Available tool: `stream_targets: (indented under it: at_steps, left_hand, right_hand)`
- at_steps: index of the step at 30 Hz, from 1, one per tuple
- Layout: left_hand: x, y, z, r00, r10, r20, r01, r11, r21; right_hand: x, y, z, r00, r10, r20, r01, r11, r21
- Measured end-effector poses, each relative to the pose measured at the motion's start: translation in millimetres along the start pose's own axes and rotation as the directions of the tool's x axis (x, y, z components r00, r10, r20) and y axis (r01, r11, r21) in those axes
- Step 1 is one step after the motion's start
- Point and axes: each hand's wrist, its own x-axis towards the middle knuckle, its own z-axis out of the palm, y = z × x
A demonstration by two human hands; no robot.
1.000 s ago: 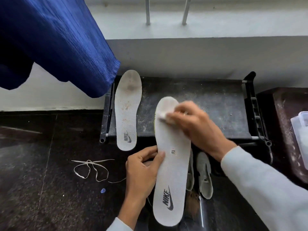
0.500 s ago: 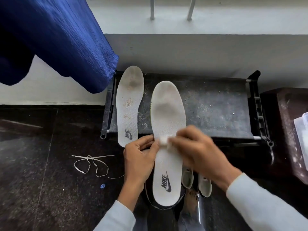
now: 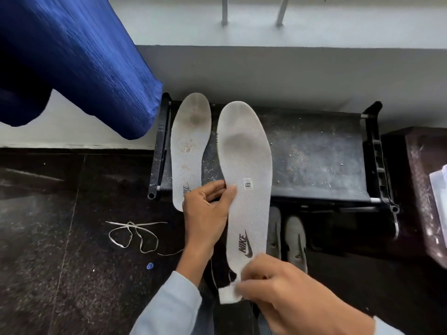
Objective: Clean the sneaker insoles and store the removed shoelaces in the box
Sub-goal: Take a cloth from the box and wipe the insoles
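Observation:
My left hand (image 3: 206, 212) grips the left edge of a white Nike insole (image 3: 244, 160), held lengthwise with its toe over the dark shoe rack (image 3: 314, 160). My right hand (image 3: 285, 293) pinches a small white wipe (image 3: 228, 294) at the insole's heel end. A second, dirtier insole (image 3: 189, 141) lies on the rack's left side, its heel hanging over the front bar. A loose white shoelace (image 3: 135, 234) lies tangled on the dark floor to the left. A pair of pale sneakers (image 3: 294, 240) stands below the rack, partly hidden by the insole.
A blue cloth (image 3: 72, 61) hangs at the upper left above the floor. A dark stool at the right edge carries a clear plastic box (image 3: 439, 187). A small blue bit (image 3: 150, 265) lies on the floor near the lace. A grey wall ledge runs behind the rack.
My right hand has drawn the wipe down the insole from the toe, past the middle, to the heel. My left hand has kept its hold on the insole's edge.

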Motion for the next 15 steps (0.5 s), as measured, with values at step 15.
stream_targets:
  at_steps: [15]
  left_hand:
    - [7.0,2.6,0.8,1.0,0.011,-0.022,-0.011,0.999,0.035]
  right_hand:
    - [3.4,-22.4,26.8,0.998,0.061,0.016,-0.063,0.995,0.077]
